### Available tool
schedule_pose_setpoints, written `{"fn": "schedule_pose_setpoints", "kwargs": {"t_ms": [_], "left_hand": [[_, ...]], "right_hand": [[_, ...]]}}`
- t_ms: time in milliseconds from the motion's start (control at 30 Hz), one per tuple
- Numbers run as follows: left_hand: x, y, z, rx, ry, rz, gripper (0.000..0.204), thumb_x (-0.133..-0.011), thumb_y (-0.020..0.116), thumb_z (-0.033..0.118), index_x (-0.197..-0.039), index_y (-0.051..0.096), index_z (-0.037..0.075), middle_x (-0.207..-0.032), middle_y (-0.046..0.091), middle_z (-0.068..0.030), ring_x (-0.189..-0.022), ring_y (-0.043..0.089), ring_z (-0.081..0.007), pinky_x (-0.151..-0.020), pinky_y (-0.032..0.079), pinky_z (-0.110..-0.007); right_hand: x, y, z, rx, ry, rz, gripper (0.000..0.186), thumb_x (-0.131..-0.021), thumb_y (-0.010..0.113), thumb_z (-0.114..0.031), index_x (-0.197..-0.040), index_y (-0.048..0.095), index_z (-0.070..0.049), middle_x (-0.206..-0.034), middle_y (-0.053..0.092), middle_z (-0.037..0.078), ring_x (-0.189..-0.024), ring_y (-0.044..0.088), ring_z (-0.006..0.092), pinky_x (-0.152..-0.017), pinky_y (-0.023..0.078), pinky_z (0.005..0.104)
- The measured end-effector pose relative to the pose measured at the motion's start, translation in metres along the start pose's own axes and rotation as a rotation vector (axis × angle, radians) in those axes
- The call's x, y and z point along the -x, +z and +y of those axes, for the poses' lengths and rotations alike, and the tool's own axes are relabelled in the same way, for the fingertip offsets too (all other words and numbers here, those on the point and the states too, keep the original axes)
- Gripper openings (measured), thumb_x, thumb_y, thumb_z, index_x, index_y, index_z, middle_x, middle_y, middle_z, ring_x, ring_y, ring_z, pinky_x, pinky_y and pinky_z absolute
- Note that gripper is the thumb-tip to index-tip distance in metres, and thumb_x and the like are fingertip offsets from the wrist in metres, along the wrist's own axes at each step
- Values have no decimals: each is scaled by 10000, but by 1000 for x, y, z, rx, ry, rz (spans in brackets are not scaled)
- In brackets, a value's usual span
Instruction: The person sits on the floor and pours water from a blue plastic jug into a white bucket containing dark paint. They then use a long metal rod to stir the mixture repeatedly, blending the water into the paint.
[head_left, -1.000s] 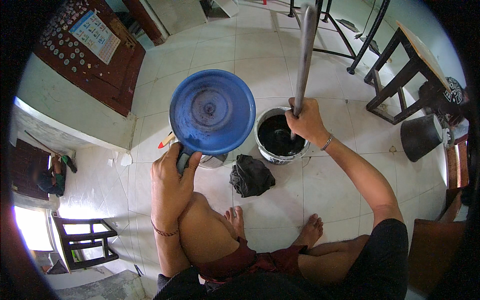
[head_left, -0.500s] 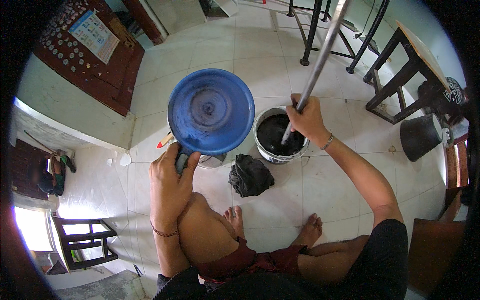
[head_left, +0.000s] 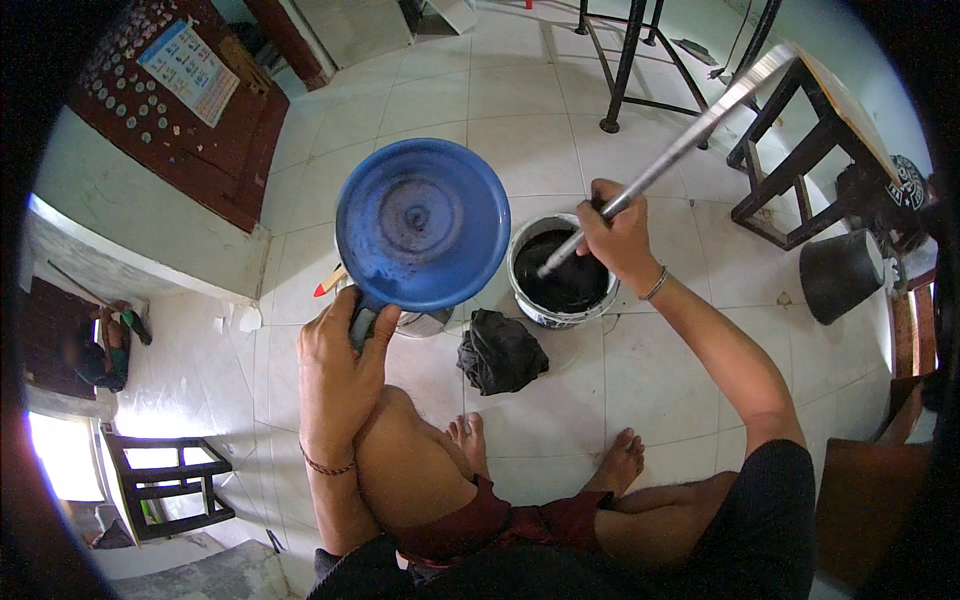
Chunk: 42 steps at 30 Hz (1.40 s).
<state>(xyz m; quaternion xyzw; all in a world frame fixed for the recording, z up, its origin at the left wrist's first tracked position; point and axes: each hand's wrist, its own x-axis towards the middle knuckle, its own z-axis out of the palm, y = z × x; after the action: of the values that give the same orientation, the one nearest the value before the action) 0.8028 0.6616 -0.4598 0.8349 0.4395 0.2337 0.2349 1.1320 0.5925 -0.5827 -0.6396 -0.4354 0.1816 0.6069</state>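
Observation:
My left hand (head_left: pixel 343 375) is closed on the dark-stained handle of a round blue plastic dipper (head_left: pixel 422 225), held up left of the bucket. My right hand (head_left: pixel 618 240) grips a long silver metal rod (head_left: pixel 690 140). The rod slants up to the right, its lower end inside a white bucket (head_left: pixel 560 319) of black liquid (head_left: pixel 560 285). A crumpled black cloth (head_left: pixel 502 352) lies on the floor just in front of the bucket. Behind the dipper, a pale container (head_left: pixel 425 322) and a wooden handle with a red tip (head_left: pixel 330 281) are mostly hidden.
Black-legged stools (head_left: pixel 800 150) stand at the right, beside a dark bucket (head_left: pixel 842 275) tipped over. Another black frame (head_left: pixel 625 70) is at the back. A low table (head_left: pixel 165 480) stands at the left, and a person (head_left: pixel 108 350) sits farther off. My bare feet are near the cloth.
The rod has tilted over: its upper end swung right and down, while its lower end shifted left within the bucket. The dipper and my left hand have stayed in place.

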Motion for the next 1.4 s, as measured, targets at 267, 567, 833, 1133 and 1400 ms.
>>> {"fn": "schedule_pose_setpoints", "kwargs": {"t_ms": [267,567,833,1133,1400], "left_hand": [[0,0,2,-25,2,0,324,-936,748,266,-960,655,-43,-786,679,-231,-689,662,-399,-669,508,-440],[0,-1,1,-7,4,7,317,-934,750,247,-984,658,-53,-786,677,-235,-689,665,-393,-670,511,-437],[2,-1,0,-21,9,9,319,-928,755,245,-983,656,-54,-799,680,-242,-704,668,-405,-672,514,-434],[1,-2,1,-15,5,2,327,-936,749,256,-981,654,-54,-803,683,-242,-699,668,-403,-675,515,-438],[0,-1,0,-15,-16,-2,326,-940,744,259,-990,656,-51,-795,681,-237,-684,659,-396,-672,511,-432]], "right_hand": [[-1,6,0,426,-295,-68,220,-802,647,-36,-654,486,-10,-500,482,159,-523,631,339,-504,459,434],[-9,0,-6,451,-355,73,239,-785,642,-41,-622,470,-12,-545,521,155,-565,629,365,-512,466,420],[0,-2,-10,158,20,17,265,-788,666,-47,-611,471,-23,-546,538,157,-569,633,384,-571,502,441],[2,7,0,270,-106,-65,209,-813,655,-58,-673,504,-22,-543,543,163,-502,619,344,-509,483,407],[-6,4,2,514,-525,43,180,-805,646,-61,-699,509,-9,-567,536,205,-580,599,418,-598,488,469]]}}
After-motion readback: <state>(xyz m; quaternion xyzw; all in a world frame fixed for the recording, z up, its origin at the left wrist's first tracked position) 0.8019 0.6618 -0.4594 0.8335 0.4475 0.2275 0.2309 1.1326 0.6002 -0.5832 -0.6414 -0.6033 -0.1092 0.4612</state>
